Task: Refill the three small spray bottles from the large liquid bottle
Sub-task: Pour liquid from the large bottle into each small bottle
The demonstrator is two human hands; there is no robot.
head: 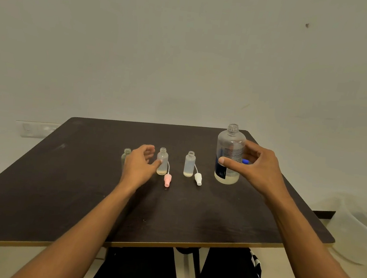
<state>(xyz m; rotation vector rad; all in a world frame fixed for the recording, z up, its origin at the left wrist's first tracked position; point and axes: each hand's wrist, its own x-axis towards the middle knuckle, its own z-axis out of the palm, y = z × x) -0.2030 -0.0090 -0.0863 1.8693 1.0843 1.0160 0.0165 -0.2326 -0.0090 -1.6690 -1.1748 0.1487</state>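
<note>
Three small uncapped spray bottles stand in a row on the dark table (57, 193). My left hand (139, 167) half hides the left bottle (126, 154). Its fingers are apart and its thumb tip touches the middle bottle (163, 159). A pink spray head (167, 180) lies in front of that one. A white spray head (198, 179) lies by the right bottle (189, 165). The large clear bottle (231, 144) stands uncapped, with little liquid at its bottom. My right hand (259, 168) cups around it, thumb in front, fingers spread behind. A blue cap (245, 161) shows behind the bottle.
The table's front edge runs just above my lap. A translucent plastic tub (361, 232) sits on the floor off the table's right side. A wall socket plate (39, 129) is behind the table's left corner.
</note>
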